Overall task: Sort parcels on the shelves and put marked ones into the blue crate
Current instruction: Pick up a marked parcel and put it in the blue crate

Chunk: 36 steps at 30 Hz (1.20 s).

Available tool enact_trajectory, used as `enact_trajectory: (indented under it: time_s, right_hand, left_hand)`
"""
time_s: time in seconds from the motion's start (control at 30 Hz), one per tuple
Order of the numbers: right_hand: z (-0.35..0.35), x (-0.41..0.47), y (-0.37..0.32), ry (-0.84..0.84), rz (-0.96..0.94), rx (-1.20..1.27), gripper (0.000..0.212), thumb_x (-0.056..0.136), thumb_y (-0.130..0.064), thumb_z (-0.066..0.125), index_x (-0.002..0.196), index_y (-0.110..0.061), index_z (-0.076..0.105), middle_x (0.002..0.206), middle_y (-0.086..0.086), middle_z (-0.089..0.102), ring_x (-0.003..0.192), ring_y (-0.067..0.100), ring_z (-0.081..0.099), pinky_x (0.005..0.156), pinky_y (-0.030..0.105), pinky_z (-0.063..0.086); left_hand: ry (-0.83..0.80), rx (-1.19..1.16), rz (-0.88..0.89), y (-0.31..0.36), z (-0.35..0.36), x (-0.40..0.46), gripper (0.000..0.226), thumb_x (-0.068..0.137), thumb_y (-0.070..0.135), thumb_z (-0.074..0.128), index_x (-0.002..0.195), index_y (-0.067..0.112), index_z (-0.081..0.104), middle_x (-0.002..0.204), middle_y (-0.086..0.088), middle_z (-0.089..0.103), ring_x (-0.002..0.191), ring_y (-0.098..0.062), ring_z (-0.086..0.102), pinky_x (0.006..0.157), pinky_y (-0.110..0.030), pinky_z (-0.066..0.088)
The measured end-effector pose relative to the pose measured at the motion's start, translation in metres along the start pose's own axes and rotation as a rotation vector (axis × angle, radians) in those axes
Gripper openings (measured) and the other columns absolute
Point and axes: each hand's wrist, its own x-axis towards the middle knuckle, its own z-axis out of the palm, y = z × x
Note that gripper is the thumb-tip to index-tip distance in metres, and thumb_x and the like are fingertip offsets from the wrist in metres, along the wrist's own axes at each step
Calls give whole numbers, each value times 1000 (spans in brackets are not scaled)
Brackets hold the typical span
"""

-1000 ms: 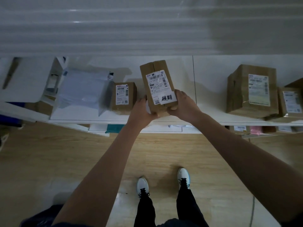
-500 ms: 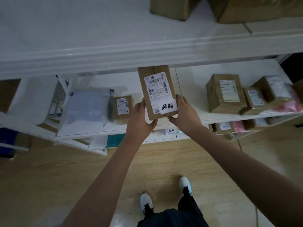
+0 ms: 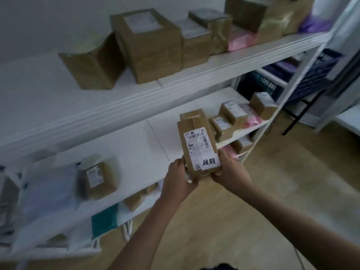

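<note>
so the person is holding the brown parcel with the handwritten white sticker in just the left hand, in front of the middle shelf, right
Not quite: the head view shows both hands on it. The left hand grips the near left corner of the brown parcel and the right hand grips its near right corner. The rest holds: the handwritten white sticker is on it, and it is held in front of the middle shelf.

I see dim light on a pale wall (image 3: 58, 22) at upper left and a wood floor (image 3: 224, 221) below. White shelving (image 3: 175, 78) crosses the frame; a dark rack (image 3: 303, 88) stands at right.
</note>
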Motion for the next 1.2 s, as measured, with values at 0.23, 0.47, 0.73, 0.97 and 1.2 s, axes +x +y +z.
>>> enact_trajectory:
  time_s: [0.23,0.47,0.73,0.97,1.2]
  right_hand:
    - [-125,-45,140,176,243,-1,53,74,-31,77,121,-29,53,110,-9,60,95,18,64,75,31,53]
    - [-238,-83,271,318,436,-21,56,70,-32,81,120,-29,56,112,-11,61,98,12,63,81,32,55]
    - [-318,-36,389,407,505,-17,66,68,-28,83,127,-28,53,119,-10,61,102,16,63,80,30,53]
    - [-379,79,485,427,477,-15,69,70,-34,79,131,-32,49,119,-9,61,103,19,64,83,40,56]
    - [-460,188,570,422,457,-19,58,72,-27,82,123,-24,53,112,-6,60,99,18,62,74,30,47]
  left_hand:
    - [-183,-29,272,164,98,67,85,71,49,83,144,25,47,138,0,53,128,-19,48,99,-34,49]
    - [-356,-69,455,322,196,115,76,72,41,84,137,21,53,129,0,58,121,-19,54,93,-22,43]
    - [-366,-89,542,431,278,204,76,75,40,81,142,26,48,128,3,58,112,-20,61,86,-30,53]
    - [-281,-80,552,489,346,335,69,76,37,82,136,21,53,129,2,54,115,-15,54,79,-15,33]
    - [-220,-106,557,562,402,469,81,76,34,81,147,18,45,134,-2,54,128,-20,45,103,-32,46]
